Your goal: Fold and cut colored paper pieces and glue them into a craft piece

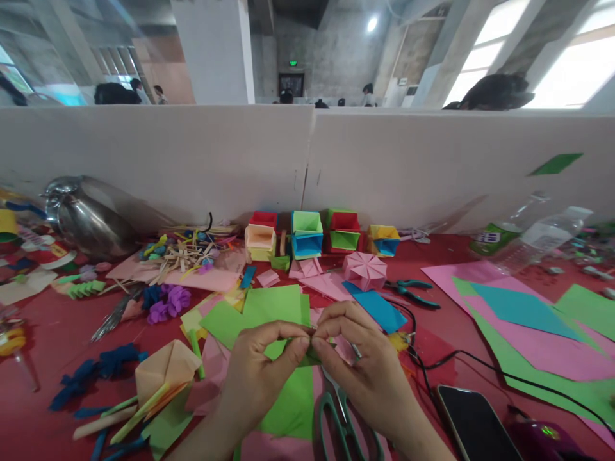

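My left hand (pixel 262 371) and my right hand (pixel 360 362) meet in front of me, fingertips pinched together on a small folded piece of green paper (pixel 312 353). Most of that piece is hidden by my fingers. Under the hands lie larger green paper sheets (pixel 276 307) and pink sheets on the red table (pixel 57 339). Green-handled scissors (pixel 336 416) lie just below my right hand.
Several folded paper boxes (pixel 307 234) stand along a white partition (pixel 192 153). A pink pleated disc (pixel 365 269), pliers (pixel 413 291), a phone (pixel 473 426) with a black cable, plastic bottles (pixel 533 237), a steel kettle (pixel 89 218), sticks, paper flowers (pixel 168 301) and big coloured sheets (pixel 528 326) surround me.
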`<state>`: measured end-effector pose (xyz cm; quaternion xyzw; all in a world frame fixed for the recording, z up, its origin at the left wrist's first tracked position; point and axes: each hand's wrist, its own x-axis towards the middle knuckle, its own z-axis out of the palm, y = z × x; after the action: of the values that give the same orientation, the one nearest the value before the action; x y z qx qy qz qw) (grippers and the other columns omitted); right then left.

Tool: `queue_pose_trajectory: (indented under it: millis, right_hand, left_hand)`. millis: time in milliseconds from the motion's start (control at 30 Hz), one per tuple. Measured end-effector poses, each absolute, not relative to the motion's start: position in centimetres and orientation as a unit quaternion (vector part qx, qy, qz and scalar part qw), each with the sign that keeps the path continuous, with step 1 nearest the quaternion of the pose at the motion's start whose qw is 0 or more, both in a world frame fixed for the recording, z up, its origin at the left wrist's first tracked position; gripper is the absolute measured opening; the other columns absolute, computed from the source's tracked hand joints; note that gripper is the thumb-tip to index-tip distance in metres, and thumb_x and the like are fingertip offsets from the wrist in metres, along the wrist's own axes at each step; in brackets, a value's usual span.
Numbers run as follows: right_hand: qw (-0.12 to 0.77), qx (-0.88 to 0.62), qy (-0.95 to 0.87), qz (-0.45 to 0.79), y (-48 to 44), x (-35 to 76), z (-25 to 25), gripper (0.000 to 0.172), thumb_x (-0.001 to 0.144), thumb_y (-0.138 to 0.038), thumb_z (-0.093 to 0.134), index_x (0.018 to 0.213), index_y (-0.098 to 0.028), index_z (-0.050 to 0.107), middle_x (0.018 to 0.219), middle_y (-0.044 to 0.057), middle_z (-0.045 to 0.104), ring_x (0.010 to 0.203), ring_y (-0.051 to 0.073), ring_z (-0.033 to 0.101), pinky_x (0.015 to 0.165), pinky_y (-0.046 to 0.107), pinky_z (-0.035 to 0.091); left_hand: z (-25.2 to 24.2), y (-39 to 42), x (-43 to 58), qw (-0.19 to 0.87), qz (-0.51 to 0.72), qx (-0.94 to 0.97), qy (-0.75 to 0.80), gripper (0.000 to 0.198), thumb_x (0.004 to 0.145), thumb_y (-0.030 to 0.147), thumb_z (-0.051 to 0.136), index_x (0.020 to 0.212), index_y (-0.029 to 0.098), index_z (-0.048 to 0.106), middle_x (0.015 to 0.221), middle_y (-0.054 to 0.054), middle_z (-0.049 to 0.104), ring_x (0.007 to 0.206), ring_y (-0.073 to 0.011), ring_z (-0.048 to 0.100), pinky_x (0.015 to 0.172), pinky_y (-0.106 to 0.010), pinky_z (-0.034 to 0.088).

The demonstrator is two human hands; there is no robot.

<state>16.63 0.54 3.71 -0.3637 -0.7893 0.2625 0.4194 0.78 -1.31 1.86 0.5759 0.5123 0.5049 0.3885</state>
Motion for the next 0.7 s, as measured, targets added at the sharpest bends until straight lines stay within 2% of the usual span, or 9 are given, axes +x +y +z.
queue_pose_trajectory:
  millis: [133, 333, 467, 533, 700]
  right_hand:
    - [0.411, -0.366, -0.788, 0.276, 0.6, 16.7, 3.9, 0.01, 0.084, -0.015, 0.054, 0.076, -0.019, 0.06, 0.083, 0.003, 0.053, 0.079, 0.016, 0.054, 0.07, 0.027, 0.042]
    - [0.404, -0.407, -0.761, 0.304, 0.6, 16.9, 3.7, 0.019, 0.084, -0.023, 0.057, 0.066, -0.018, 0.058, 0.074, 0.002, 0.053, 0.071, 0.015, 0.054, 0.063, 0.027, 0.041]
    - [0.426, -0.427, -0.738, 0.303, 1.0, 17.0, 3.5, 0.018, 0.084, -0.023, 0.056, 0.066, -0.018, 0.057, 0.076, 0.002, 0.054, 0.074, 0.016, 0.055, 0.068, 0.028, 0.042]
    - [0.438, -0.438, -0.725, 0.302, 1.3, 17.3, 3.5, 0.016, 0.084, -0.023, 0.056, 0.069, -0.019, 0.059, 0.077, 0.002, 0.056, 0.076, 0.016, 0.055, 0.07, 0.028, 0.042]
    - [0.435, -0.435, -0.713, 0.336, 2.1, 18.0, 3.6, 0.013, 0.084, -0.027, 0.056, 0.079, -0.02, 0.065, 0.085, 0.004, 0.06, 0.079, 0.017, 0.057, 0.069, 0.027, 0.043]
  left_hand:
    - [1.9, -1.3, 0.6, 0.413, 0.498, 0.563, 0.513, 0.011, 0.074, 0.027, 0.065, 0.074, 0.02, 0.074, 0.072, -0.002, 0.075, 0.068, -0.0173, 0.066, 0.065, -0.024, 0.05]
    - [1.8, -1.1, 0.5, 0.488, 0.49, 0.51, 0.512, 0.016, 0.072, 0.03, 0.066, 0.07, 0.016, 0.073, 0.062, -0.002, 0.069, 0.057, -0.0138, 0.057, 0.055, -0.021, 0.044]
    - [1.7, -0.5, 0.5, 0.56, 0.481, 0.484, 0.47, 0.02, 0.07, 0.031, 0.067, 0.082, 0.016, 0.072, 0.066, -0.001, 0.066, 0.06, -0.0122, 0.054, 0.055, -0.02, 0.042]
    - [1.5, -0.3, 0.5, 0.557, 0.489, 0.48, 0.468, 0.02, 0.071, 0.032, 0.066, 0.079, 0.015, 0.07, 0.064, 0.0, 0.061, 0.06, -0.0119, 0.052, 0.056, -0.021, 0.041]
    - [0.8, -0.2, 0.4, 0.545, 0.494, 0.47, 0.488, 0.026, 0.074, 0.039, 0.062, 0.07, 0.014, 0.064, 0.054, 0.005, 0.044, 0.05, -0.0083, 0.041, 0.047, -0.018, 0.034]
